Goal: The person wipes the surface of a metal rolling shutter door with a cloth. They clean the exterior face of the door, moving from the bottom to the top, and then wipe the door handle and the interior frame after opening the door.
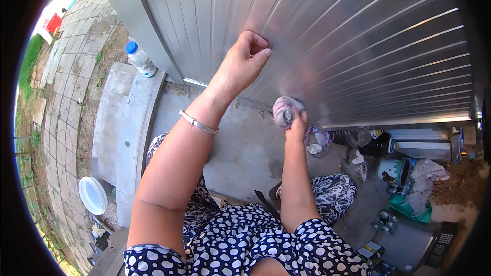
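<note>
My right hand grips a bunched-up grey and pink cloth close to the bottom of a ribbed silver metal door panel. Farther up and to the left, my left hand is curled in a loose fist in front of the same panel, with nothing showing in it. Whether its knuckles touch the metal, I cannot tell. A pale bracelet circles my left forearm. Shiny ribs on the panel reflect the hands and cloth as blurred patches.
A blue-capped plastic bottle stands on the concrete step at left, near a white bucket. At right lie dark bottles, a teal and white container, a green bag and a grey box.
</note>
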